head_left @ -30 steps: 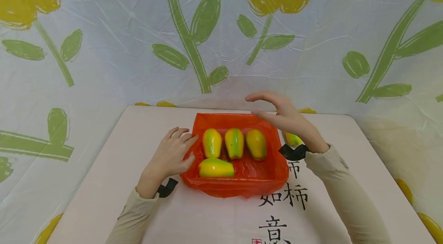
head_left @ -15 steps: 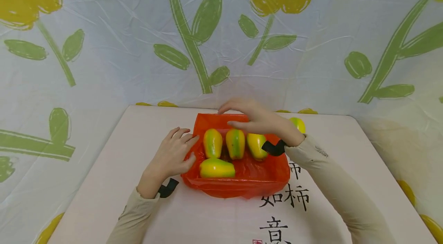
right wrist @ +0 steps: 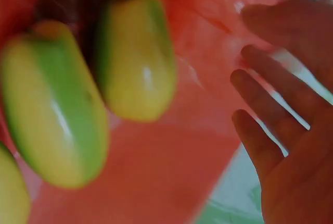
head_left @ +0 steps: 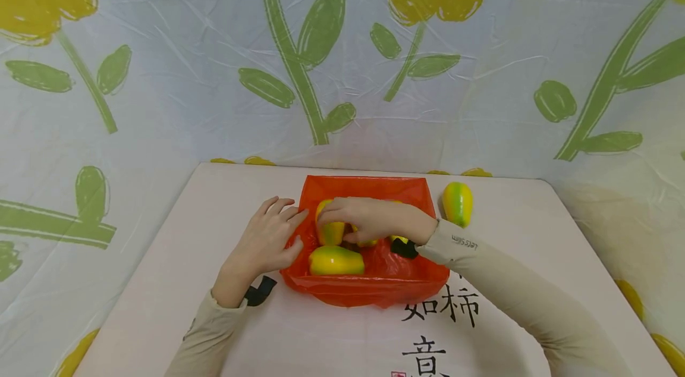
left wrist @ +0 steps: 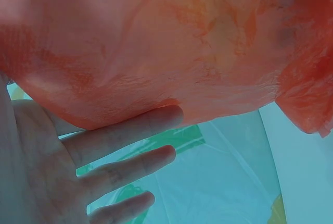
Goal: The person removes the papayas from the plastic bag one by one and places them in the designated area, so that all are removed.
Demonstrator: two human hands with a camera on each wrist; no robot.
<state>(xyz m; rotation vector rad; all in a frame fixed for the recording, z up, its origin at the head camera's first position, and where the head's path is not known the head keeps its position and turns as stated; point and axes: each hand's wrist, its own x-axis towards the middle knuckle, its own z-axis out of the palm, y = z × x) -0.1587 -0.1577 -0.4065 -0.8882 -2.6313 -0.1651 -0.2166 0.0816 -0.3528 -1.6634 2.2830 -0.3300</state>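
Note:
A red plastic bag (head_left: 369,289) stands spread open like a box in the middle of the table, with several yellow-green papayas inside. In the head view my right hand (head_left: 369,216) is over the bag, covering parts of the back papayas, with its fingertips close over the left one (head_left: 330,233). The right wrist view shows that hand's fingers spread and holding nothing, apart from a papaya (right wrist: 138,62). My left hand (head_left: 266,240) is at the bag's left side, its straight index finger touching the red plastic (left wrist: 156,73). A papaya (head_left: 337,260) lies sideways along the bag's front.
Another papaya (head_left: 457,203) lies on the table to the right of the bag. The pale table cover (head_left: 310,341) carries black written characters (head_left: 423,360). A flower-patterned cloth (head_left: 203,68) hangs behind and at the sides.
My right hand has moved left and down from above the bag's back right corner to over the papayas inside. The papaya outside is uncovered now. My left hand stays in place.

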